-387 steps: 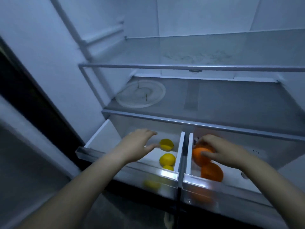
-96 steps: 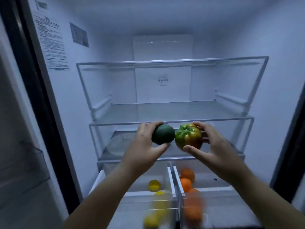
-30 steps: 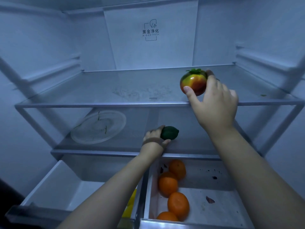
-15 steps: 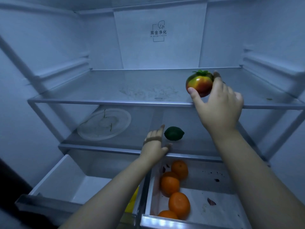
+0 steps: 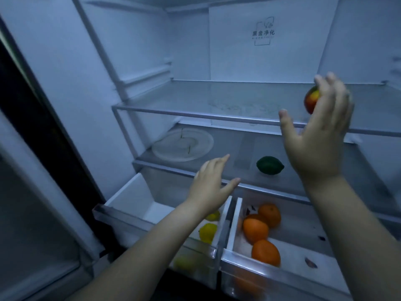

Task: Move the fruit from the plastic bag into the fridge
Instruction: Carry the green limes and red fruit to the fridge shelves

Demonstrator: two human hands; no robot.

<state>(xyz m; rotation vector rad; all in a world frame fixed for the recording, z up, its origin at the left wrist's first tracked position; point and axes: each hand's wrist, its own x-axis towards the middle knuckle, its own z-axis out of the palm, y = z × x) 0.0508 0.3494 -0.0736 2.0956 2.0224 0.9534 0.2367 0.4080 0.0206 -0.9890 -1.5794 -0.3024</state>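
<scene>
Inside the open fridge, a red-and-yellow tomato-like fruit (image 5: 310, 102) sits on the upper glass shelf (image 5: 195, 115) at the right. My right hand (image 5: 314, 137) is open in front of it, fingers spread over its right side and thumb well apart. A dark green lime (image 5: 269, 165) lies alone on the lower shelf (image 5: 325, 177). My left hand (image 5: 208, 185) hovers open to the lime's left, not touching it. Below, lemons (image 5: 207, 232) lie in the left drawer and oranges (image 5: 255, 230) in the right drawer. The plastic bag is out of view.
A clear round plate (image 5: 182, 144) lies on the lower shelf at the left. Both crisper drawers are pulled out, left (image 5: 130, 194) and right (image 5: 303, 227). The fridge's left wall and the door edge (image 5: 32, 213) stand close on the left.
My left hand let go of the lime and drew back to the left. My right hand opened off the tomato-like fruit, which now rests on the upper shelf. The view shifted left.
</scene>
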